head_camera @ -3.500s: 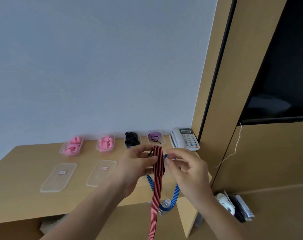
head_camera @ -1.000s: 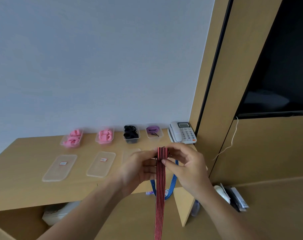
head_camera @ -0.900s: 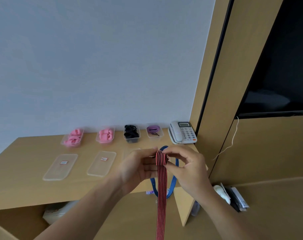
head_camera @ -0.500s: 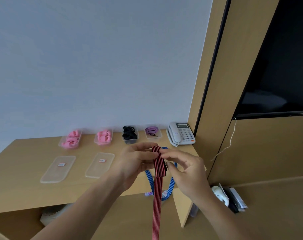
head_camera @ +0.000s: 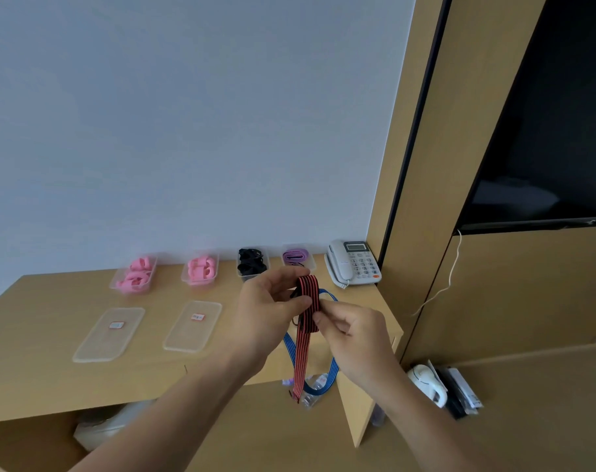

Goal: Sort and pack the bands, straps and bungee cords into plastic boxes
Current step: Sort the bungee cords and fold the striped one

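1. Left hand (head_camera: 267, 311) fingers curl round the folded top of the red-black strap (head_camera: 308, 303), above the surface (head_camera: 51, 386) edge.
2. Right hand (head_camera: 354, 335) fingers pinch it lower.
3. Its tail hangs beside a blue strap (head_camera: 327, 379).

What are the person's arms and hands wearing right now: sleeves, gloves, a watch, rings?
Nothing shows. Both forearms are bare up to the frame edge, with no sleeve in view. The left hand and right hand have no gloves, watch, bracelet or visible rings on the fingers.
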A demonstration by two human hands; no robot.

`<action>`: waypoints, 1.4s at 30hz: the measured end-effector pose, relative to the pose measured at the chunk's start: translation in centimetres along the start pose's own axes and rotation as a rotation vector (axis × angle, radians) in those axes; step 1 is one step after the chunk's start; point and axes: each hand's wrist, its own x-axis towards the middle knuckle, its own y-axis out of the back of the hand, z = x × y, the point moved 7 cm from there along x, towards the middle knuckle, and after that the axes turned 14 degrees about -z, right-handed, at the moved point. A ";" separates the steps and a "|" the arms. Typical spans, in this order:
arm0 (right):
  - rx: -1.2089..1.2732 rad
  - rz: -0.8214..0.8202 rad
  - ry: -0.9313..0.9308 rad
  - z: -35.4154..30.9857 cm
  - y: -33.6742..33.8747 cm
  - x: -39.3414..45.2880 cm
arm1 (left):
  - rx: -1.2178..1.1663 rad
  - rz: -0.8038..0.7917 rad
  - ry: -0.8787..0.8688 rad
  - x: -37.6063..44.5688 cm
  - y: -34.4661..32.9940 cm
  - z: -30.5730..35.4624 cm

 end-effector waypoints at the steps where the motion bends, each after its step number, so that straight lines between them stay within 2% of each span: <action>1: 0.046 -0.005 -0.018 0.2 0.0 0.1 | 0.001 -0.008 -0.004 0.0 0.0 0.0; 5: 0.234 -0.087 -0.098 1.0 0.2 0.6 | -0.012 -0.063 -0.017 0.1 0.2 0.4; 10: 0.282 -0.184 -0.068 0.3 0.7 1.2 | -0.144 -0.146 0.025 0.0 0.0 -0.4; 14: 0.399 -0.138 -0.031 0.2 1.3 1.4 | -0.255 -0.223 0.085 -0.6 -0.9 -1.5; 16: 0.419 -0.108 0.006 -0.2 1.6 1.5 | -0.269 -0.243 0.191 -1.1 -1.6 -2.4; 19: 0.333 -0.044 0.058 -0.7 2.5 1.6 | -0.247 -0.226 0.356 -1.6 -2.0 -3.7; 23: 0.201 -0.016 0.147 -1.2 2.7 1.2 | -0.335 -0.190 0.432 -1.4 -2.0 -4.1; 33: -0.230 0.062 0.402 -3.3 2.1 -0.7 | -0.432 -0.272 0.373 -1.0 -1.9 -3.1; 40: -0.315 0.091 0.408 -3.2 2.1 -1.1 | -0.404 -0.312 0.324 -0.7 -1.6 -2.6; 42: -0.236 0.079 0.377 -2.7 2.2 -1.1 | -0.351 -0.298 0.301 -0.7 -1.4 -2.5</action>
